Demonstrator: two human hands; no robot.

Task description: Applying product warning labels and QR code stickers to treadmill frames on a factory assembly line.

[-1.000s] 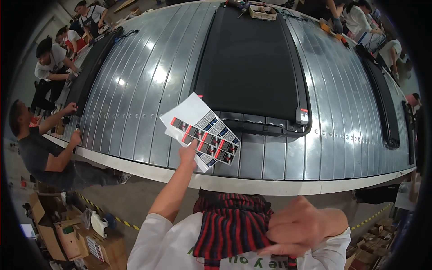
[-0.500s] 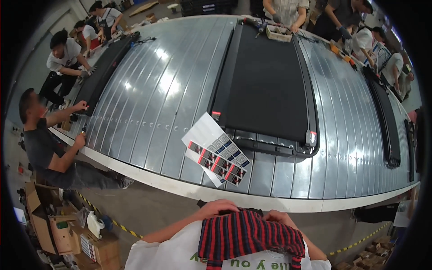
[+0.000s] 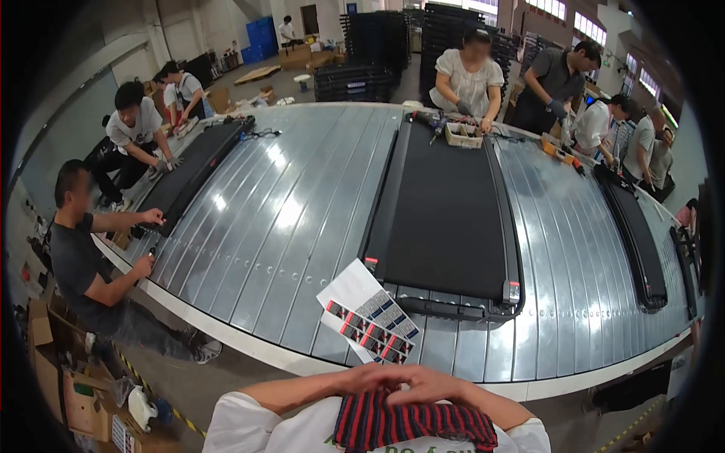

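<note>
My left hand (image 3: 361, 377) and my right hand (image 3: 427, 383) meet in front of my body, above the top edge of a red-and-black striped cloth (image 3: 415, 426). My right hand's fingers reach left across the left one, its thumb held apart, and nothing shows in its grasp. The left fingers are mostly hidden beneath it. Just beyond my hands, sticker sheets (image 3: 366, 332) with red, black and blue labels lie fanned over a white sheet (image 3: 349, 285) on the metal table (image 3: 302, 196). Past them lies a long black treadmill-like deck (image 3: 445, 219) with a dark frame.
Similar black decks lie at the left (image 3: 195, 170) and the right (image 3: 630, 230). A small parts tray (image 3: 464, 136) and a power drill (image 3: 436, 122) rest at the far end. Several co-workers stand around the table. Cardboard boxes (image 3: 83, 408) stand at lower left.
The view has tilted up, showing more of the far room. My hands, earlier apart at either side of the striped cloth, have come together. A dark item by them no longer shows.
</note>
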